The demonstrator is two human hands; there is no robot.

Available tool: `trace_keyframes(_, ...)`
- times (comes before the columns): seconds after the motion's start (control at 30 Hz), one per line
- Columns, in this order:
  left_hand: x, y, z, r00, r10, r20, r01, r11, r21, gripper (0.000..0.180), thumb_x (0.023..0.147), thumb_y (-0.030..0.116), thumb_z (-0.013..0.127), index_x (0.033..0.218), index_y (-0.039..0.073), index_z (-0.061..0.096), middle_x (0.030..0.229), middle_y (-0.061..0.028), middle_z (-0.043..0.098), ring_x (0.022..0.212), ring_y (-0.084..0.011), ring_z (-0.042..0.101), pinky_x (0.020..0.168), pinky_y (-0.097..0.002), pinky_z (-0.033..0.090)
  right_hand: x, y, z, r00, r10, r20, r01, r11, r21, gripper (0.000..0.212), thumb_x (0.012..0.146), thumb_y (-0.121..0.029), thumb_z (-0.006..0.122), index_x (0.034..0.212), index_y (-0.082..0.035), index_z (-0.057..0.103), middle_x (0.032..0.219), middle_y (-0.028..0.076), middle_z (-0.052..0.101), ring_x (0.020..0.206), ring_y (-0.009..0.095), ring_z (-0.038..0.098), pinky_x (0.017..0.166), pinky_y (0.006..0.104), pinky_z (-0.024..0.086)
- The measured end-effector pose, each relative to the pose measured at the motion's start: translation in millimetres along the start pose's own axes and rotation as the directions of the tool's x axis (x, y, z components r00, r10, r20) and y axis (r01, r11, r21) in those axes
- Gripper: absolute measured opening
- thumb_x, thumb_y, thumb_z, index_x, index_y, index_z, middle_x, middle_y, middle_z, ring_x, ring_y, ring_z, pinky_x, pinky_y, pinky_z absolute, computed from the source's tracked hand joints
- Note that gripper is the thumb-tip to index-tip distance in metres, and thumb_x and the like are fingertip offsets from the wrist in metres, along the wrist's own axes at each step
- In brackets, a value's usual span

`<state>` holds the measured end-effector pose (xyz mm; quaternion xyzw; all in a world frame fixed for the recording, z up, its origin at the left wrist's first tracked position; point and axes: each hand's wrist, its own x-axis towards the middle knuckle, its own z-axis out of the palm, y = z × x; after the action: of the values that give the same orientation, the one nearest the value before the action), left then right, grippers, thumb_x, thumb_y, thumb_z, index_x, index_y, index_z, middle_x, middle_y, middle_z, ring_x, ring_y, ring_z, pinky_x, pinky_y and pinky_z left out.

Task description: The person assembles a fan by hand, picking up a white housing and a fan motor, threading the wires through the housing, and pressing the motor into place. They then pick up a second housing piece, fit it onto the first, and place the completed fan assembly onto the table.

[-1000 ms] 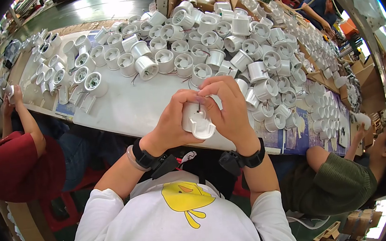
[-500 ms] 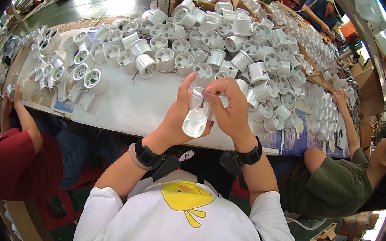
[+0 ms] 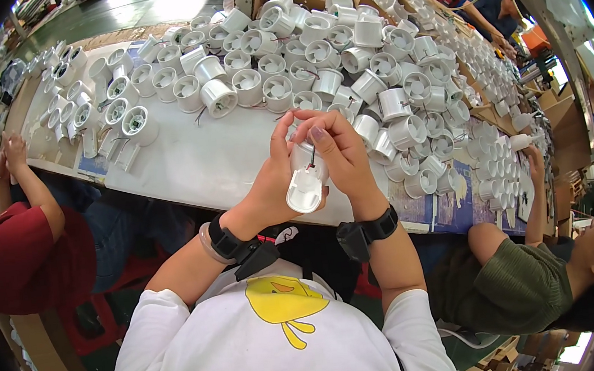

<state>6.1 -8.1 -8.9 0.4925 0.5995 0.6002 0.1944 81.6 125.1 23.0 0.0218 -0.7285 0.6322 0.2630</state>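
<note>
Probably light and stiff, the white housing (image 3: 305, 189) is gripped within the left fingers (image 3: 280, 142), best around its walls, sparing the thin wire (image 3: 312, 156) by the right fingers (image 3: 328, 147), whose hold cannot be told.

The left forearm (image 3: 184, 271) and right forearm (image 3: 400, 258) slant inward, bringing the hands together. The left hand (image 3: 268, 188) curls its fingers, one digit raised; the right hand (image 3: 347, 166) arches over, thumb (image 3: 323, 141) bent inward, though whether its fingertips pinch is hard to tell
</note>
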Motion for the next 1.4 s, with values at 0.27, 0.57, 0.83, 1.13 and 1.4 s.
trace_keyframes(0.27, 2.5, -1.0, 1.2, 0.988, 0.152, -0.041, -0.151, 0.988, 0.013, 0.109, 0.069, 0.008, 0.079, 0.144, 0.004, 0.0, 0.111, -0.0193, 0.058, 0.097, -0.0315, 0.063, 0.087, -0.0372, 0.048, 0.3, -0.4, 2.8, 0.999, -0.028, -0.026, 0.03, 0.998, 0.059, 0.014, 0.1, -0.016, 0.049, 0.096, -0.004, 0.054, 0.099, 0.008, 0.06, 0.119, 0.024, 0.051, 0.098, 0.0362, 0.041)
trace_keyframes(0.57, -3.2, 12.1, -0.9, 0.995, 0.092, -0.03, -0.092, 0.996, -0.001, 0.087, 0.067, 0.012, 0.084, 0.134, 0.004, 0.03, 0.118, -0.0188, 0.053, 0.104, -0.0325, 0.059, 0.089, -0.0386, 0.048, -0.4, -3.8, 6.6, 0.981, -0.169, -0.099, 0.161, 0.983, -0.085, 0.011, 0.098, -0.013, 0.053, 0.091, -0.005, 0.054, 0.107, 0.007, 0.051, 0.111, 0.019, 0.049, 0.108, 0.0412, 0.03)
trace_keyframes(0.83, 2.9, 10.0, -8.3, 0.881, 0.44, -0.176, -0.37, 0.871, 0.324, 0.075, 0.062, 0.038, 0.088, 0.116, 0.005, 0.047, 0.121, -0.0192, 0.047, 0.114, -0.034, 0.05, 0.09, -0.0421, 0.045, -4.7, -12.0, 17.0, 0.988, -0.107, -0.112, 0.117, 0.989, 0.089, 0.011, 0.097, -0.013, 0.054, 0.092, -0.004, 0.056, 0.107, 0.008, 0.051, 0.112, 0.02, 0.048, 0.107, 0.0394, 0.031)
trace_keyframes(1.13, 7.9, 18.6, -14.5, 0.843, 0.497, -0.207, -0.423, 0.849, 0.317, 0.067, 0.056, 0.037, 0.09, 0.104, 0.004, 0.055, 0.117, -0.0152, 0.054, 0.107, -0.0332, 0.054, 0.093, -0.0408, 0.044, -4.3, -24.7, 21.7, 0.984, -0.121, -0.13, 0.139, 0.98, 0.141, 0.003, 0.094, -0.006, 0.058, 0.096, -0.003, 0.056, 0.109, 0.008, 0.052, 0.102, 0.015, 0.052, 0.088, 0.0275, 0.043)
trace_keyframes(1.4, 5.6, 6.2, -13.5, 0.915, 0.357, -0.187, -0.362, 0.932, 0.004, 0.075, 0.061, 0.022, 0.09, 0.12, 0.005, 0.047, 0.12, -0.0144, 0.052, 0.107, -0.0287, 0.056, 0.089, -0.0363, 0.047, -4.8, -36.6, -2.0, 0.99, -0.135, 0.035, 0.139, 0.959, -0.248, 0.009, 0.092, -0.011, 0.061, 0.097, -0.004, 0.06, 0.106, 0.009, 0.057, 0.105, 0.017, 0.052, 0.093, 0.0308, 0.04)
